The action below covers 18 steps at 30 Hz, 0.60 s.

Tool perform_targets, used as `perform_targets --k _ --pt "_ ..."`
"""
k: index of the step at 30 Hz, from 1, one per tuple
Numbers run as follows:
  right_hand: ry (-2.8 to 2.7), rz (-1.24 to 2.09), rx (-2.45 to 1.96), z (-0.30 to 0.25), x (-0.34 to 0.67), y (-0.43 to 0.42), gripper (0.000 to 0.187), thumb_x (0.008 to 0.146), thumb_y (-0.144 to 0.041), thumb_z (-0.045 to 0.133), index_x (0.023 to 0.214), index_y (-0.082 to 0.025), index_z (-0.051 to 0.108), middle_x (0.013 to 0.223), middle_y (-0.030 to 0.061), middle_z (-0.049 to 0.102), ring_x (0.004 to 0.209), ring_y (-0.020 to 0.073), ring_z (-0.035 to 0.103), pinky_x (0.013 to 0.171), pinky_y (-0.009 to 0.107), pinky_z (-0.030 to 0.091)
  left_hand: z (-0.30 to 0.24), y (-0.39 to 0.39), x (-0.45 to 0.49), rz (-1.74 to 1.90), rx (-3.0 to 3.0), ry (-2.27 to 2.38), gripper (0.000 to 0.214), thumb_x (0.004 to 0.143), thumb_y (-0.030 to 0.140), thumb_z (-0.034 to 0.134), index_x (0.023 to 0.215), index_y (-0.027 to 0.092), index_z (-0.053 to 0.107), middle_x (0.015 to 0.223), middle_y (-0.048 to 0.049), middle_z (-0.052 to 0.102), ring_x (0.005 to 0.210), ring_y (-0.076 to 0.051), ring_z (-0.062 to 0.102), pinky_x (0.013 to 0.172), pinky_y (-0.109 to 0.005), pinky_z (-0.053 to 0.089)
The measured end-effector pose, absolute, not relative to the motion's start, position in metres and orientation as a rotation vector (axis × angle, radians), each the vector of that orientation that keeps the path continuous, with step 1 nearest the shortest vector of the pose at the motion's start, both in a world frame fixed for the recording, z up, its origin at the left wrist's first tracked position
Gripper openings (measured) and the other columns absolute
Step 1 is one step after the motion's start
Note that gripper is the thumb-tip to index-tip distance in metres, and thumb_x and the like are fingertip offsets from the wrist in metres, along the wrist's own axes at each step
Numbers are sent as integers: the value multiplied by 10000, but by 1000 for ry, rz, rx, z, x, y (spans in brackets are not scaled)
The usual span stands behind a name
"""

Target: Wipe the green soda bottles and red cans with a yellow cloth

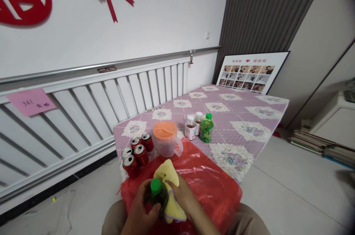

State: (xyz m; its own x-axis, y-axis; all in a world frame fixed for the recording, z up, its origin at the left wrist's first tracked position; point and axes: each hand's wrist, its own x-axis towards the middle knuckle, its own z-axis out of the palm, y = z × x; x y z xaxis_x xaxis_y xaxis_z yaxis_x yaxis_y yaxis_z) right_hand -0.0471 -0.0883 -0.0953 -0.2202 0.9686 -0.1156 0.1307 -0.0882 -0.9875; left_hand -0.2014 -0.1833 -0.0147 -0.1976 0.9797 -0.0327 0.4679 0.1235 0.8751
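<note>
My left hand is wrapped round a green-capped bottle, which stands roughly upright over a red plastic bag. In my right hand is a yellow cloth with a purple edge, bunched against the bottle's right side. The lower part of the bottle is hidden by my fingers and the cloth. Just beyond my hands sits a clear plastic pitcher with an orange lid. Several opened drink cans, mostly red, cluster to its left.
Two white-capped bottles and a green-labelled bottle stand behind the bag on the flowered tablecloth. A white radiator runs along the table's left side. A photo board leans at the far end.
</note>
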Motion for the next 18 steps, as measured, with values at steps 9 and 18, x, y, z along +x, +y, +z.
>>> perform_targets --k 9,18 --pt "-1540 1300 -1236 -95 -41 -86 406 730 -263 618 1131 -223 662 1119 89 738 1031 280 683 915 361 503 -42 -178 -203 1076 1396 1644 555 681 149 628 1226 234 567 1208 -71 713 1110 -250 682 947 -296 541" --pt "-1785 916 -1339 -72 -25 -82 544 766 -164 551 1310 -189 566 1283 108 651 1167 270 601 1001 386 451 -53 -176 -205 1090 1352 1592 573 685 200 629 1249 225 532 1256 -77 685 1178 -252 645 1001 -317 518"
